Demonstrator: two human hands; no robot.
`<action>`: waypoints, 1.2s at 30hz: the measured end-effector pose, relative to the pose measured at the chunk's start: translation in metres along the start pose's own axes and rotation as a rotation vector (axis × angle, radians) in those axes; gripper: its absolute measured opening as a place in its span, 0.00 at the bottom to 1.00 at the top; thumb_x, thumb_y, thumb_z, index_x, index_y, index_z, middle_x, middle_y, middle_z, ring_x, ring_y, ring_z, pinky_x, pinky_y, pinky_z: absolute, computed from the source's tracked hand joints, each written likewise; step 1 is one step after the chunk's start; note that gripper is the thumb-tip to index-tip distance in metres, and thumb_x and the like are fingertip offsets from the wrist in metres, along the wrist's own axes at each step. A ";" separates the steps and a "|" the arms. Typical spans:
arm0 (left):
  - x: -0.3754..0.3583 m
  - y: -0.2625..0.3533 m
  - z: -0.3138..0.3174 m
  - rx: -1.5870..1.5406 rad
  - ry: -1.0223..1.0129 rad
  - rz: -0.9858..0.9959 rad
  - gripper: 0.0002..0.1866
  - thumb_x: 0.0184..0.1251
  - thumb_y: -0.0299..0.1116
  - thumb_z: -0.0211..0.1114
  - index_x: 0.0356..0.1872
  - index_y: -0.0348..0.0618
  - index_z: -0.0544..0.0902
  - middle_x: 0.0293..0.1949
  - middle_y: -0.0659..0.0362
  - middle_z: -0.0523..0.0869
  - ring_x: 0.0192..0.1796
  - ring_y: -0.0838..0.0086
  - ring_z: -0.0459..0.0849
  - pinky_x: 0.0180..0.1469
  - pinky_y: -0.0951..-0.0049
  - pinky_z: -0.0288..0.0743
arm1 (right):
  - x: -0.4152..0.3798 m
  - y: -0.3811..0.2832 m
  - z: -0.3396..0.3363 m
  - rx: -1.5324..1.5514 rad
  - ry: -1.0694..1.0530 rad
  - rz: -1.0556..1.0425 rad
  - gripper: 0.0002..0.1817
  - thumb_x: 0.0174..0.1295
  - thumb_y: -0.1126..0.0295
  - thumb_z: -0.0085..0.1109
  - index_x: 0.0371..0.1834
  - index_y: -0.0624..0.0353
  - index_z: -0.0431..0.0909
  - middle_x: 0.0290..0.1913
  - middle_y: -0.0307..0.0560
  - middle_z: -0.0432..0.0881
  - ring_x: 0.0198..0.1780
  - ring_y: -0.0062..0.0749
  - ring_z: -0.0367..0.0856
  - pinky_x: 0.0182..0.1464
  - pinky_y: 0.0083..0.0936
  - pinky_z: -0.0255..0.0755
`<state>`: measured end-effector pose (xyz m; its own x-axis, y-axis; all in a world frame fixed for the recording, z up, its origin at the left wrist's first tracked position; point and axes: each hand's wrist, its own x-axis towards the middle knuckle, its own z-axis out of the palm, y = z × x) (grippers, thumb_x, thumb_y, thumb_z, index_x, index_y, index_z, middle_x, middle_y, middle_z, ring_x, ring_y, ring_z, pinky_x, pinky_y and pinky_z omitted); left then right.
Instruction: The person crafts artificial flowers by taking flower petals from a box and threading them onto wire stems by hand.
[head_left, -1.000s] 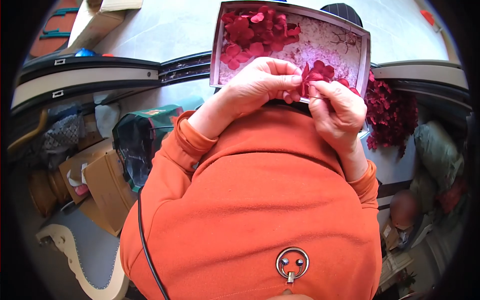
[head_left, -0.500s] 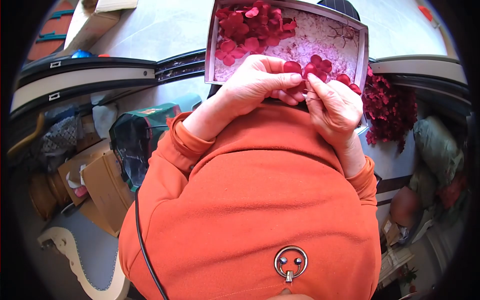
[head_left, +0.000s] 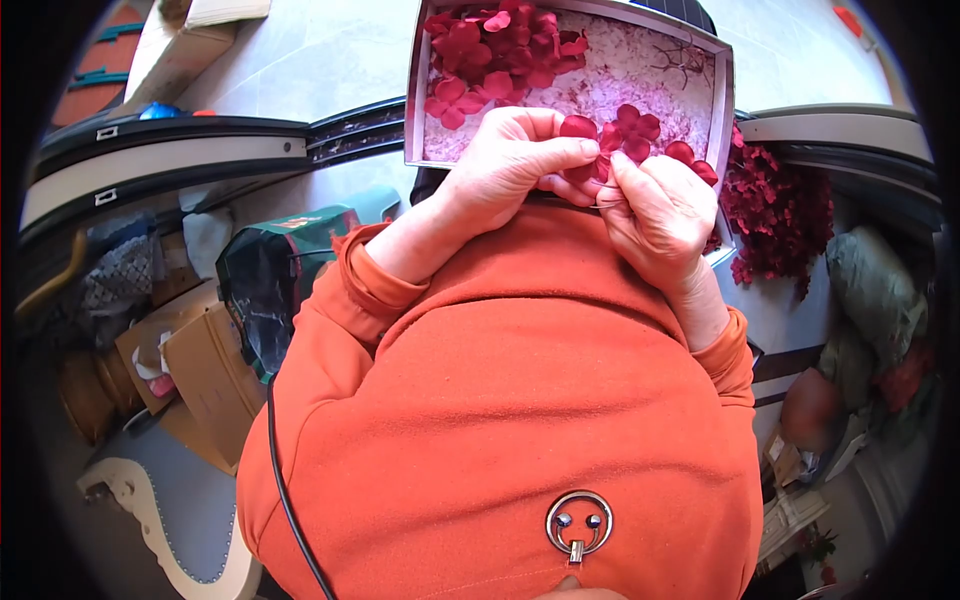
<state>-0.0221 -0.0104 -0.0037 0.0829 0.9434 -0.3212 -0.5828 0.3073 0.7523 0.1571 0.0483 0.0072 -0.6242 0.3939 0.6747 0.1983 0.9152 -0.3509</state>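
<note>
My left hand point(head_left: 505, 165) pinches a dark red artificial flower point(head_left: 579, 128) between thumb and fingers, just above the near side of a shallow tray point(head_left: 728, 110). Right beside it, my right hand point(head_left: 665, 205) has thumb and forefinger closed at the same flower. A thin pale thread or wire shows below these fingertips; its ends are hard to make out. Another red flower point(head_left: 636, 126) lies just beyond the hands, and more petals point(head_left: 692, 163) show by my right knuckles. Inside the tray, a heap of red flowers point(head_left: 500, 50) fills the far left corner.
Thin brown stems point(head_left: 688, 62) lie in the tray's far right. A big bunch of red flowers point(head_left: 780, 215) stands right of the tray. To the left are a green bag point(head_left: 265, 290) and cardboard boxes point(head_left: 210, 370). A black cable point(head_left: 280, 480) runs down my left side.
My right hand has shifted slightly toward the left and tilted, its fingertips closer to the left hand's. More of the flower's petals show between the hands. The tray's contents look the same.
</note>
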 end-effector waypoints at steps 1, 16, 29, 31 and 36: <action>0.000 0.000 0.000 -0.002 -0.001 0.004 0.08 0.65 0.26 0.65 0.42 0.35 0.82 0.35 0.55 0.86 0.34 0.72 0.87 0.34 0.73 0.85 | 0.000 0.000 0.000 -0.007 -0.003 0.005 0.17 0.39 0.79 0.68 0.37 0.65 0.80 0.25 0.45 0.77 0.24 0.37 0.77 0.26 0.29 0.71; 0.000 -0.005 0.002 0.097 0.038 0.057 0.08 0.64 0.25 0.66 0.42 0.34 0.82 0.36 0.57 0.86 0.35 0.76 0.86 0.36 0.77 0.85 | 0.000 -0.001 0.004 0.005 -0.017 0.045 0.13 0.43 0.78 0.67 0.35 0.64 0.79 0.23 0.44 0.75 0.23 0.38 0.76 0.25 0.30 0.70; -0.001 -0.008 0.004 0.188 0.039 0.146 0.05 0.65 0.26 0.65 0.39 0.35 0.82 0.35 0.58 0.86 0.35 0.79 0.85 0.39 0.78 0.83 | 0.000 0.000 0.009 0.092 -0.019 0.128 0.09 0.45 0.78 0.64 0.30 0.61 0.76 0.22 0.44 0.75 0.22 0.37 0.76 0.25 0.29 0.71; -0.001 -0.007 0.006 0.114 0.046 0.144 0.05 0.66 0.26 0.65 0.39 0.35 0.82 0.35 0.58 0.86 0.35 0.79 0.85 0.39 0.78 0.83 | 0.003 -0.001 0.009 0.107 -0.007 0.161 0.08 0.46 0.79 0.63 0.30 0.61 0.76 0.22 0.44 0.75 0.23 0.37 0.76 0.25 0.29 0.71; -0.002 -0.008 0.008 0.043 0.077 0.138 0.06 0.66 0.27 0.65 0.39 0.35 0.82 0.35 0.57 0.86 0.36 0.79 0.85 0.39 0.78 0.83 | 0.000 0.000 0.009 0.107 0.008 0.191 0.07 0.48 0.79 0.61 0.32 0.62 0.76 0.23 0.44 0.75 0.23 0.38 0.77 0.26 0.29 0.72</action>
<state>-0.0111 -0.0138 -0.0046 -0.0589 0.9653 -0.2546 -0.5494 0.1816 0.8156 0.1499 0.0475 0.0017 -0.5768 0.5600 0.5947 0.2304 0.8100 -0.5392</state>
